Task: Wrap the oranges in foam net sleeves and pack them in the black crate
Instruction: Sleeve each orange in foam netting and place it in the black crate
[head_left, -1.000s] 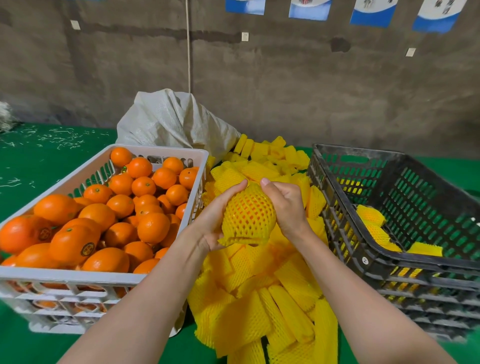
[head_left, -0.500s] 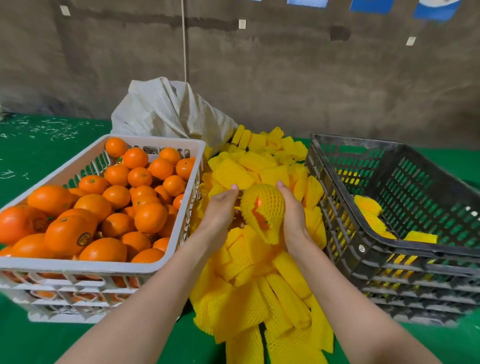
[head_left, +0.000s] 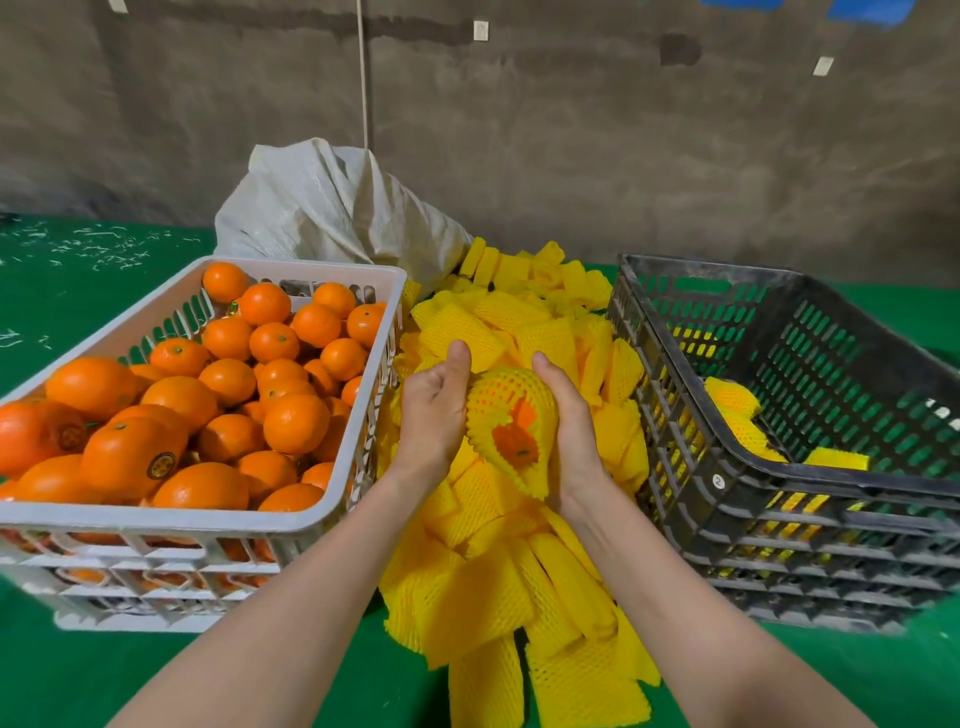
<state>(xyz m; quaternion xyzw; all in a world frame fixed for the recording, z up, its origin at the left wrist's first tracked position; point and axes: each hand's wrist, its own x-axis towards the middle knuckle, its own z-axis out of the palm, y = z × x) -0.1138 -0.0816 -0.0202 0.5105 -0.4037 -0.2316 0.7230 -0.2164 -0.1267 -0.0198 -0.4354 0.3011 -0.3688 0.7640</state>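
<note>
one orange (head_left: 515, 442), most of it covered by a foam net sleeve (head_left: 496, 392), is held between the two grips above the pile of spare sleeves (head_left: 483, 587), midway between the white crate (head_left: 208, 517) of bare oranges (head_left: 283, 423) and the black crate (head_left: 779, 540). the right grip (head_left: 571, 431) is clasped round the sleeved fruit, thumb over the top. the left grip (head_left: 434, 413) is laid against its other side with the thumb lifted, and whether its hidden fingers are closed cannot be told. the sleeve's open end is turned toward the camera, probably so that coverage can be checked, since bare peel is exposed there. a few wrapped oranges (head_left: 730, 397) are laid in the black crate, so the packing is judged barely begun. everything is carried on a green table (head_left: 78, 291); a white sack (head_left: 332, 208) is slumped behind, against a rough grey wall (head_left: 571, 130).
</note>
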